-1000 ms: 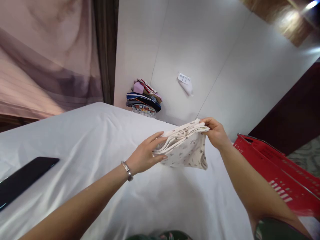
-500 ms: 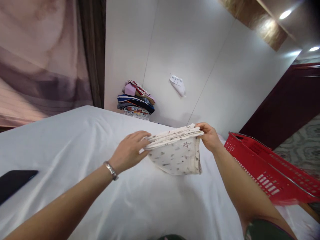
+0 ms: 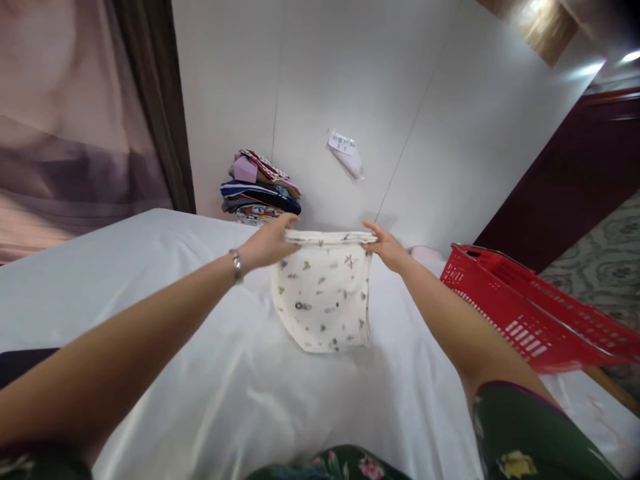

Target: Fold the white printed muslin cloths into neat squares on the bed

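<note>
A white cloth (image 3: 323, 293) with small scattered prints hangs folded in several layers between my two hands, above the white sheet (image 3: 210, 373). My left hand (image 3: 273, 241) pinches its upper left corner, thumb below and fingers on top. At the upper right corner my right hand (image 3: 386, 245) grips the folded edge the same way. The cloth's front panel drops toward the sheet; whether its lower edge touches cannot be told. A silver bracelet (image 3: 236, 265) circles my left wrist.
A stack of folded clothes (image 3: 263, 190) stands against the wall, beyond my left hand. To the right is a red plastic basket (image 3: 525, 307). A dark flat object (image 3: 25, 363) lies at the left edge, partly behind my arm. A small labelled packet (image 3: 347, 155) hangs on the wall.
Both hands have moved the cloth slightly left and farther away. Its top edge, tilted before, is now nearly level, and the front panel faces me more fully. The view has shifted a little.
</note>
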Tool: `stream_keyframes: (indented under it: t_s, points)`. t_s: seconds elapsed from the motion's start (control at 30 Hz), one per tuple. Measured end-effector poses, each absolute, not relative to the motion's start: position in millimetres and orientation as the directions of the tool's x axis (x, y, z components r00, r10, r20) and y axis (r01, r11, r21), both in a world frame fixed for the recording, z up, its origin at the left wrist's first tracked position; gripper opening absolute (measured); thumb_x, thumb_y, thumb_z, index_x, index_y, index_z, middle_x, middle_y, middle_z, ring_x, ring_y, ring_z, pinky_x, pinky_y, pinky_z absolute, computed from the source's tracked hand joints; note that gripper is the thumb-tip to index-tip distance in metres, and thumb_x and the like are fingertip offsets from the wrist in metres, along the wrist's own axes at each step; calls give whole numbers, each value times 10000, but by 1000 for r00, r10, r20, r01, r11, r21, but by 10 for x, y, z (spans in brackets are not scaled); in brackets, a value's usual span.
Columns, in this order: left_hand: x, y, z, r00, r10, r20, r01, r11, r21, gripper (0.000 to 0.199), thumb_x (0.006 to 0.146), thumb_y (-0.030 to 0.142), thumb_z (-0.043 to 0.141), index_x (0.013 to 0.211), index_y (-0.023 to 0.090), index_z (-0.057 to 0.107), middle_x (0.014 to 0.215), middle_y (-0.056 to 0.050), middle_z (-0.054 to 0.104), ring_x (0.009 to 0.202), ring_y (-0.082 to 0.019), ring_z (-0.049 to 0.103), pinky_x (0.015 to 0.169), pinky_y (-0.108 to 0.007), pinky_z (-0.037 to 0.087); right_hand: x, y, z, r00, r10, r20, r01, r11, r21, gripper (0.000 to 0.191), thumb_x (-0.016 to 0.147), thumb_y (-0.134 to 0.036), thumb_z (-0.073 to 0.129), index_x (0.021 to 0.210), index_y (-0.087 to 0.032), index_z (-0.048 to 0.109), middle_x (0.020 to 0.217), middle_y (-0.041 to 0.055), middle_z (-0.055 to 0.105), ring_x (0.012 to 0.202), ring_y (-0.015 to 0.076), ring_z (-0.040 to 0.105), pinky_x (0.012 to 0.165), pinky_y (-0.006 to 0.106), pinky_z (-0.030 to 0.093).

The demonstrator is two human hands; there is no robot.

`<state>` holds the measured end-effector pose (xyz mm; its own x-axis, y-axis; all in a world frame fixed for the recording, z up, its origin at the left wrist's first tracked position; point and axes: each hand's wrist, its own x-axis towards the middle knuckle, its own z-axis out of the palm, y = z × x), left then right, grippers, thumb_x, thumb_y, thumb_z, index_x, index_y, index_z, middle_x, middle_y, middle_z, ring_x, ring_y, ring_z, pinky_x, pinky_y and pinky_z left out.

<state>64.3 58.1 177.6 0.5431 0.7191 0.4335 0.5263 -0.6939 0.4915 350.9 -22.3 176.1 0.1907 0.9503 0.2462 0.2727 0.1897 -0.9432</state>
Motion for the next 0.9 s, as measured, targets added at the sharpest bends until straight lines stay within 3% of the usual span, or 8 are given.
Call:
stream_keyframes:
  t_s: [0.07, 0.23, 0.3, 0.4, 0.53, 0.6, 0.77, 0.9]
  points:
    - [803, 812, 1976, 540, 703, 463, 570, -710, 412, 550, 691, 248, 578, 1223, 200, 447, 1099, -60, 594, 937, -217, 585, 819, -309, 460, 3572, 35, 1837, 238, 929, 282, 332, 195, -923, 726, 576, -108, 637, 1270, -181, 441, 949, 39, 631, 811, 142, 589, 847, 307, 447]
    - [879, 864, 2348, 521, 553, 650, 600, -779, 182, 537, 729, 212, 518, 1258, 228, 425, 1143, -62, 555, 992, -251, 567, 852, -362, 462, 3647, 258, 2041, 235, 801, 551, 498, 388, -776, 727, 634, -124, 550, 1335, -184, 370, 1149, 78, 574, 972, 183, 566, 908, 351, 432]
    - [789, 720, 2205, 569, 502, 651, 600, -795, 89, 551, 751, 212, 501, 1291, 213, 394, 1171, -83, 524, 1003, -263, 556, 836, -371, 468, 3631, 122, 1880, 187, 753, 631, 588, 429, -686, 681, 653, -135, 540, 1317, -187, 397, 1207, 84, 547, 1051, 197, 534, 951, 365, 403]
    - [589, 473, 1529, 704, 459, 542, 560, -828, -26, 554, 757, 142, 463, 1305, 171, 388, 1139, -119, 532, 980, -260, 547, 812, -376, 468, 3547, -233, 1213, 63, 732, 678, 733, 427, -529, 522, 695, -174, 547, 1214, -195, 496, 1194, 86, 558, 1113, 216, 495, 994, 388, 365]
    - [309, 154, 357, 861, 355, 364, 380, -925, 3, 554, 717, -18, 392, 1216, 202, 488, 1115, -83, 582, 984, -204, 553, 837, -331, 463, 3337, -752, 58, -223, 756, 616, 758, 532, -378, 337, 763, -233, 524, 1099, -204, 538, 1068, 98, 607, 1042, 231, 539, 943, 426, 410]
    - [215, 23, 18, 876, 345, 338, 360, -933, 18, 496, 757, -23, 360, 1156, 211, 537, 1099, -63, 609, 1006, -193, 552, 889, -340, 447, 3239, -946, -290, -306, 756, 579, 727, 578, -371, 306, 778, -221, 512, 1084, -199, 523, 1049, 106, 607, 1027, 223, 549, 925, 422, 425]
    - [101, -161, -14, 846, 396, 357, 398, -915, 70, 500, 728, -18, 362, 1115, 213, 579, 1106, -60, 630, 1031, -208, 551, 924, -377, 437, 3129, -1216, -342, -314, 761, 567, 785, 544, -296, 394, 758, -122, 477, 1140, -215, 459, 1053, 94, 593, 1059, 218, 538, 1020, 506, 305]
    - [-19, -308, 29, 873, 365, 322, 344, -931, 121, 484, 746, 33, 389, 1136, 257, 568, 1097, -35, 640, 1026, -200, 562, 931, -369, 443, 3035, -1406, -278, -411, 764, 498, 792, 570, -220, 457, 700, -49, 451, 1123, -219, 473, 1037, 84, 603, 1045, 206, 544, 1036, 483, 288]
